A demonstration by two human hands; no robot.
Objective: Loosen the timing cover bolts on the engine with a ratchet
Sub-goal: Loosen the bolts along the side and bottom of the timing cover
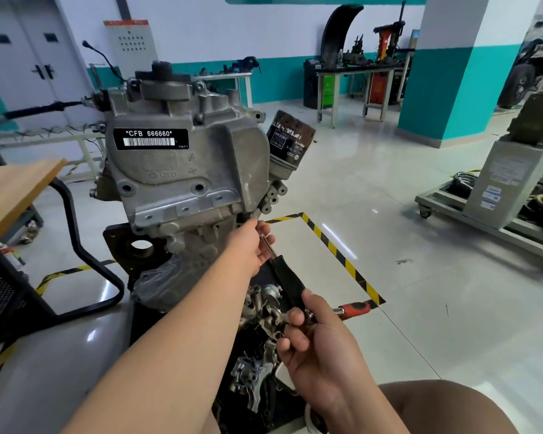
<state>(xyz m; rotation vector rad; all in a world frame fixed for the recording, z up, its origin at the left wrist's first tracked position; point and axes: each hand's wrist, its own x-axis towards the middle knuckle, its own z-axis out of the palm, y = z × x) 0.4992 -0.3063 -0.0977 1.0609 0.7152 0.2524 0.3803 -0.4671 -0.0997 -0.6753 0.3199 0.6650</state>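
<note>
reaching across the head view, the left hand has its fingers curled round the chrome front end of a long extension bar, right at the lower right corner of the timing cover. the bar's tip is hidden behind those fingers, so which bolt it meets cannot be told. the black-sleeved part of the bar slopes down and back to the right hand, which is clamped round the head of the ratchet; its red and black handle juts out to the right, over the floor. the engine stands upright with the grey cover facing the camera, a black label reading cfb 666660 near the cover's top edge. an oil filter sticks out tilted from the engine's right side. loose metal parts lie below the bar. yellow-and-black tape marks the floor on the right, and a wooden tabletop shows at the left edge.
</note>
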